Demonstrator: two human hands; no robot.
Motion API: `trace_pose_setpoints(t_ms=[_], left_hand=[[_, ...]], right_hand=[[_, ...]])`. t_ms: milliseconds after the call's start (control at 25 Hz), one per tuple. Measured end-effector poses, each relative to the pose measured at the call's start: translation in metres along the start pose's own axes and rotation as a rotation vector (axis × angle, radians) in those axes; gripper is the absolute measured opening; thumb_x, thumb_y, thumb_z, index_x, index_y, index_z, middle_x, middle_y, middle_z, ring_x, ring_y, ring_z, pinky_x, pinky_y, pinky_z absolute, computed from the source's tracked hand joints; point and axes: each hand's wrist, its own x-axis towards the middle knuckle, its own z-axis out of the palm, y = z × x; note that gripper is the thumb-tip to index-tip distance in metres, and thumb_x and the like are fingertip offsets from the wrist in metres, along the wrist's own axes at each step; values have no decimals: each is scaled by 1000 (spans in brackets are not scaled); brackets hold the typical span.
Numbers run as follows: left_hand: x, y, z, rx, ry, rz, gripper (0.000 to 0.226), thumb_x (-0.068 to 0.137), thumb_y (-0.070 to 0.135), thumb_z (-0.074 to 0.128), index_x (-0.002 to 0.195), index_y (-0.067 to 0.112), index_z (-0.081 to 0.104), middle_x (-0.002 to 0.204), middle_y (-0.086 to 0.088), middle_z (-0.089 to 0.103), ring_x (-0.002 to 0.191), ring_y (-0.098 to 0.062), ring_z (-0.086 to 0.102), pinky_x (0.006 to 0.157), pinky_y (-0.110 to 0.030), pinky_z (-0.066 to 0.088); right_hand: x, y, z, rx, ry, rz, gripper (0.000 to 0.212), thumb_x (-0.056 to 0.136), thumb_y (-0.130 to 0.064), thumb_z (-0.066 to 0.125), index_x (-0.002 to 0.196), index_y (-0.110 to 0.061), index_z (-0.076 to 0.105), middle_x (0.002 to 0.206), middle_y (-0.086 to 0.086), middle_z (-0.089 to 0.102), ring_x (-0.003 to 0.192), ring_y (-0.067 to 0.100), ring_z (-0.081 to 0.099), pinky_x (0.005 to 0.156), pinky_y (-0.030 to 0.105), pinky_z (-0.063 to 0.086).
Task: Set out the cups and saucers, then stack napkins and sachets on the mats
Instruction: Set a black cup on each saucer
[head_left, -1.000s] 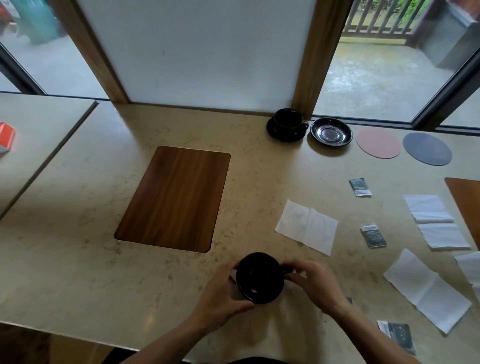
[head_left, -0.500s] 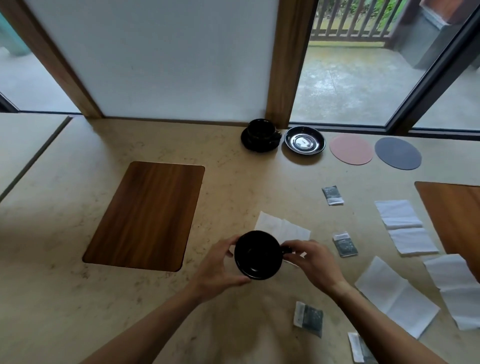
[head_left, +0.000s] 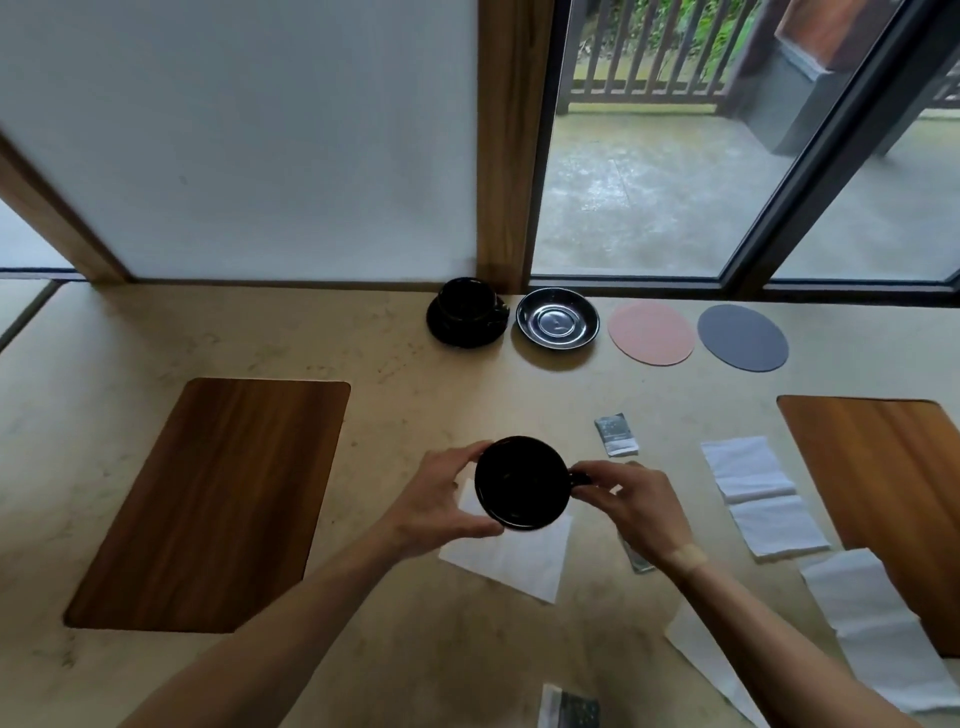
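You hold the black cup (head_left: 521, 483) above the table (head_left: 415, 395): left hand (head_left: 441, 501) fingers curl round its side, right hand (head_left: 631, 501) fingers pinch its three-o'clock handle; empty saucer (head_left: 557, 318) at twelve.

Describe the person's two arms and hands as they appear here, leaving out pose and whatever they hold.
Both forearms are bare right down to the bottom edge of the picture; no sleeves show. The left hand has no glove, and no ring or watch can be seen on it. The right hand is also ungloved, and a small pale patch, like a plaster or sticker, sits on its wrist. No other markings are visible.
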Motion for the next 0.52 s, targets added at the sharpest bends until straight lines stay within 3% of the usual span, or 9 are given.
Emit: trace_pose_setpoints(t_ms=[160, 360, 520], left_hand=[[47, 4, -12, 26, -10, 16, 96, 64, 34, 87, 145, 29, 35, 130, 12, 46, 122, -11, 33, 96, -21, 39], [113, 12, -30, 79, -9, 29, 95, 63, 32, 88, 144, 25, 39, 133, 8, 48, 122, -8, 29, 99, -23, 29], [167, 16, -42, 135, -11, 53, 96, 63, 34, 87, 145, 26, 37, 136, 7, 42, 132, -11, 23, 105, -26, 25]], right_hand=[[41, 0, -17, -13, 26, -4, 17, 78, -32, 76, 89, -45, 73, 79, -26, 69, 78, -2, 63, 71, 28, 50], [100, 14, -31, -26, 81, -9, 18, 76, -42, 75, 94, -40, 73, 87, -12, 75, 83, 7, 69, 75, 40, 55], [145, 21, -39, -12, 132, -56, 19, 75, -27, 79, 94, -26, 77, 87, -7, 77, 80, 4, 70, 74, 34, 57]])
